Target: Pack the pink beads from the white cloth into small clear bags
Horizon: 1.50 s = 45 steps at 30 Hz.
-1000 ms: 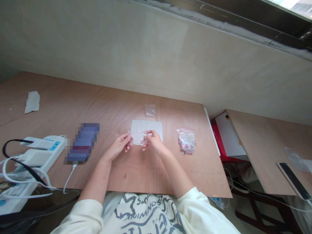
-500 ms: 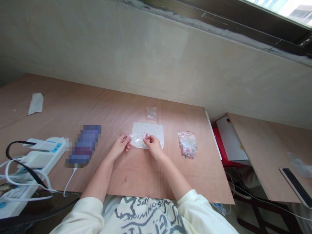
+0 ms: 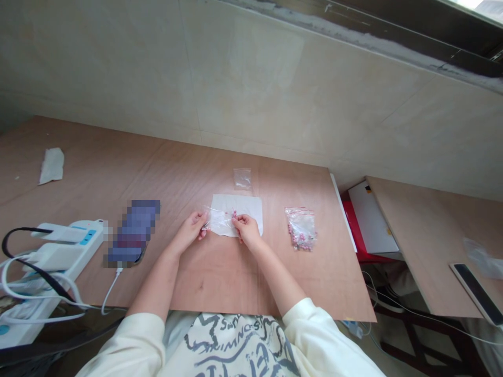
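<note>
Between my two hands a small clear plastic bag (image 3: 218,220) is stretched over a white sheet of paper (image 3: 251,205). My left hand (image 3: 193,226) pinches the bag's left side, with a bit of pink showing at the fingertips. My right hand (image 3: 245,228) is closed at the bag's right side, fingers and thumb together. Small pink pieces (image 3: 234,213) show just above its fingertips; they are too small to name surely. To the right lies a zip bag of pink beads (image 3: 302,230). Beyond the paper sits a small clear zip bag (image 3: 242,178).
Left of my arms lie a blurred-out phone (image 3: 135,230) on a white cable and a power strip (image 3: 74,251) with tangled cords. A white scrap (image 3: 52,165) rests at the far left. On a second table (image 3: 416,235) at right is another phone (image 3: 476,293).
The view has shifted slightly. My right fingers have closed in lower around the bag's edge, and the plastic between my hands looks pulled flatter. Both hands keep their grip.
</note>
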{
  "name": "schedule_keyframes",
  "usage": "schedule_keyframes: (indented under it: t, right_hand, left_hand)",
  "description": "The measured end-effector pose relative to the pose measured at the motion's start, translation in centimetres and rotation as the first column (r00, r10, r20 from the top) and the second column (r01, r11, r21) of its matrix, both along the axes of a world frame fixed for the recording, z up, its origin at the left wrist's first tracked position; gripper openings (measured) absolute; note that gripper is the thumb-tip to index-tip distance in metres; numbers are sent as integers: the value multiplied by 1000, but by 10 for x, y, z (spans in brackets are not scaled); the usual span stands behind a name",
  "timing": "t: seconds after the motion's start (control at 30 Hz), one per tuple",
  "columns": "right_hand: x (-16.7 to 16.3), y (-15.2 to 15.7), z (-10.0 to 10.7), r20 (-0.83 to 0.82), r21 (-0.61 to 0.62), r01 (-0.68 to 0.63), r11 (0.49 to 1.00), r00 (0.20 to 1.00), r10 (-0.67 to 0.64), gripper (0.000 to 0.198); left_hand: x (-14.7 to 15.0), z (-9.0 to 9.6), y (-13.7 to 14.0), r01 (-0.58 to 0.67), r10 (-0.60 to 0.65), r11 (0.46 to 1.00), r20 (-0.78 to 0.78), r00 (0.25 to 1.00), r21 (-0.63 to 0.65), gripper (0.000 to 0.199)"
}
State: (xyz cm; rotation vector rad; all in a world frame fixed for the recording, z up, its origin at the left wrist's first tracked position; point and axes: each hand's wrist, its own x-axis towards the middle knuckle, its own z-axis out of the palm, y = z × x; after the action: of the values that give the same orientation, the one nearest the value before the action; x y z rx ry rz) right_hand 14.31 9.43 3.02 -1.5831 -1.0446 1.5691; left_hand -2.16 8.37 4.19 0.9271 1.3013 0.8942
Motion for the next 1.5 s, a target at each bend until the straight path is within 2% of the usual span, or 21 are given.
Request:
schedule_keyframes:
  t: [0.1,0.23,0.5,0.73,1.03,1.33,1.4,1.5]
  right_hand:
    - [1,1,2,-44,-43,-2,999,999,0,16]
    - [3,2,2,-73,-64,-1,998,997,-3,19]
    - [5,3,1,-133,-70,7,998,991,-17,21]
    - [7,3,-3,-154,-66,40,997,987,-50,22]
    - [8,2,4,-170,-105,35,994,984,-53,26]
    - [12,4,11,-249,-147,6,989,967,-43,24]
    - [15,3,20,-227,-125,17,992,973,-46,23]
    - [21,1,38,-106,26,87,996,991,-83,19]
  left_hand:
    - [-1,8,-1,14,-14,1000,18,1000,-4,35]
    - [-4,14,1,80,-81,997,-99,992,-22,34]
    - [1,19,8,56,-33,994,-225,974,98,33]
    - [13,18,12,39,2,982,-219,976,182,30]
    - [16,21,14,-22,48,988,-170,984,153,30]
    - [17,29,9,-37,73,983,-199,977,177,29]
    - [12,32,3,-4,41,986,-215,976,167,30]
    - [1,33,-5,79,-42,989,-277,960,124,30]
